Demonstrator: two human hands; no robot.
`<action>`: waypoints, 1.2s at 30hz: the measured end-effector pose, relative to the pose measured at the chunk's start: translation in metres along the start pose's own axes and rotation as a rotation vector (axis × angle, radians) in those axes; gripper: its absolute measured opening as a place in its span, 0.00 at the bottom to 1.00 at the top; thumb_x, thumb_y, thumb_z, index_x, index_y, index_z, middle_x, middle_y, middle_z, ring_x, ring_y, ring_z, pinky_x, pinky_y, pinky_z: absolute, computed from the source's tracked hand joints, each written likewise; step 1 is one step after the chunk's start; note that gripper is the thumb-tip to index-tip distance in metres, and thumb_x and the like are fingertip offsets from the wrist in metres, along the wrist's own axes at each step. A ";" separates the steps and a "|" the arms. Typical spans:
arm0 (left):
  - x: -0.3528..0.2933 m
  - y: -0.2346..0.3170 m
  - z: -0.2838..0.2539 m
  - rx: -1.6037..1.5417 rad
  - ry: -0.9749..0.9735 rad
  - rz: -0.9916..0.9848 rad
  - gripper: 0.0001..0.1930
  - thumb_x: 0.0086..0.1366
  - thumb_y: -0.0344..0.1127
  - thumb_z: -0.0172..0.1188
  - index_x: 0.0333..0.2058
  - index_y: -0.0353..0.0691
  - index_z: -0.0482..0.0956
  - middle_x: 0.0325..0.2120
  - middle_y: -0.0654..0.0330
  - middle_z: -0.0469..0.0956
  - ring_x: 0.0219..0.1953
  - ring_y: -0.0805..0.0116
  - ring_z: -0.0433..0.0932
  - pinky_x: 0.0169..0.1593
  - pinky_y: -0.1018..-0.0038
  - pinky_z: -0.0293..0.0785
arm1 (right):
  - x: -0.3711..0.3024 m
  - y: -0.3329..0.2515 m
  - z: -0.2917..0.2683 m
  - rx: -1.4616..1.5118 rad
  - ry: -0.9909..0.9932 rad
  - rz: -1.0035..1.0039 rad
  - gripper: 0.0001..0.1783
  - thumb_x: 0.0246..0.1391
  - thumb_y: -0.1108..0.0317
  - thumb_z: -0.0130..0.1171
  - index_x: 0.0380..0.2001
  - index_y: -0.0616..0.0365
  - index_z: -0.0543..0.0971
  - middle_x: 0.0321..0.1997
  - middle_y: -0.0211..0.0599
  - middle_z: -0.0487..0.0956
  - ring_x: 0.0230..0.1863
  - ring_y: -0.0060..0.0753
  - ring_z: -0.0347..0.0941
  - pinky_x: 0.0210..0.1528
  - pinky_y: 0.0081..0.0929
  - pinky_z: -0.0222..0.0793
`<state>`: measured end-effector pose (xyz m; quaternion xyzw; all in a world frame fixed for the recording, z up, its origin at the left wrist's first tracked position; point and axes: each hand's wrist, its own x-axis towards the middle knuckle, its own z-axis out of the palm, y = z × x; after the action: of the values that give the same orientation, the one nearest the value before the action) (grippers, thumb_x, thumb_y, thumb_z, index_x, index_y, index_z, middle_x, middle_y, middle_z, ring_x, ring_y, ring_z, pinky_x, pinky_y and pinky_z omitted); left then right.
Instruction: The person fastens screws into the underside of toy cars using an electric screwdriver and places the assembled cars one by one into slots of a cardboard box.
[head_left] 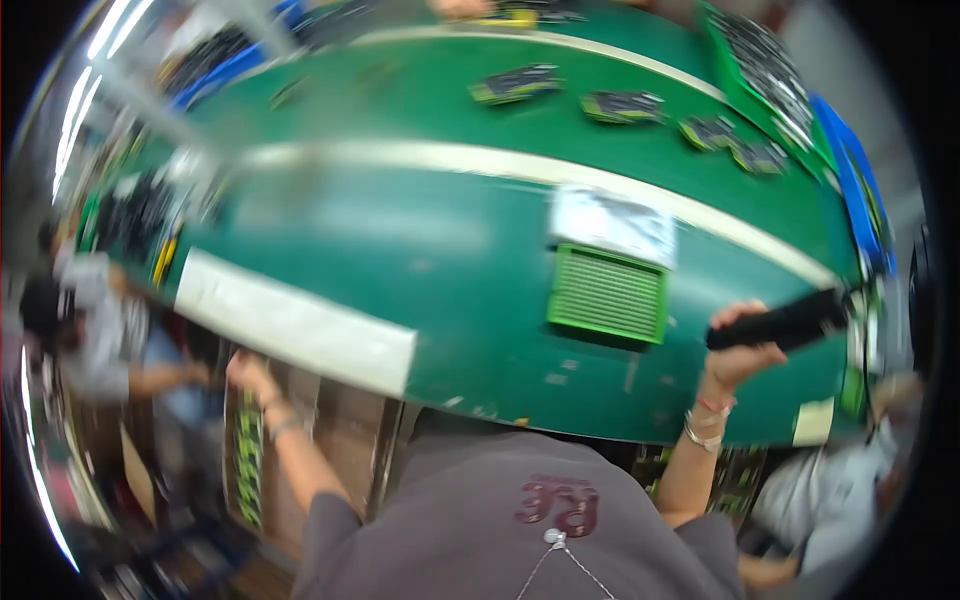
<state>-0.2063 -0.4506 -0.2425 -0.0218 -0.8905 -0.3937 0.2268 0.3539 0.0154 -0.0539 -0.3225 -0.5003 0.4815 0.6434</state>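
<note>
Right hand (pixel 735 362), right of frame, wrapped around black tool (pixel 800 320), tool tilted over green surface (pixel 480 270). Left hand (pixel 250 376), lower left, blurred, at box with green-and-black parts (pixel 248 462); grip unclear. Right of centre: green ridged tray (pixel 560 290), silvery packet (pixel 615 225) just above it. White sheet (pixel 300 325) along surface's near edge, left. Upper right: dark-and-green pieces (pixel 622 107) in loose row. People (pixel 95 320) at lower left and lower right.
</note>
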 end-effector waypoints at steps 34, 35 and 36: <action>-0.251 0.638 0.147 -0.796 -1.293 1.531 0.22 0.51 0.34 0.62 0.45 0.38 0.68 0.41 0.50 0.72 0.44 0.53 0.72 0.48 0.66 0.67 | -0.006 -0.020 0.019 -0.050 0.033 -0.005 0.50 0.37 0.17 0.30 0.26 0.63 0.66 0.16 0.36 0.67 0.16 0.27 0.65 0.19 0.20 0.62; -0.236 0.624 0.129 -0.763 -1.331 1.528 0.23 0.51 0.33 0.62 0.46 0.38 0.68 0.42 0.51 0.72 0.45 0.53 0.71 0.50 0.67 0.67 | -0.006 -0.019 0.019 -0.078 0.043 -0.021 0.50 0.38 0.17 0.30 0.25 0.63 0.66 0.15 0.36 0.67 0.15 0.27 0.65 0.19 0.20 0.62; -0.222 0.608 0.113 -0.728 -1.363 1.523 0.24 0.51 0.32 0.62 0.47 0.38 0.68 0.44 0.51 0.72 0.47 0.53 0.71 0.51 0.67 0.66 | -0.006 -0.019 0.020 -0.103 0.047 -0.038 0.50 0.38 0.17 0.30 0.25 0.63 0.66 0.15 0.36 0.67 0.15 0.27 0.65 0.19 0.20 0.61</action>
<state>0.0808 0.0800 0.0183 -0.8490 -0.4117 -0.2950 -0.1507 0.3405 0.0019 -0.0333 -0.3568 -0.5151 0.4352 0.6465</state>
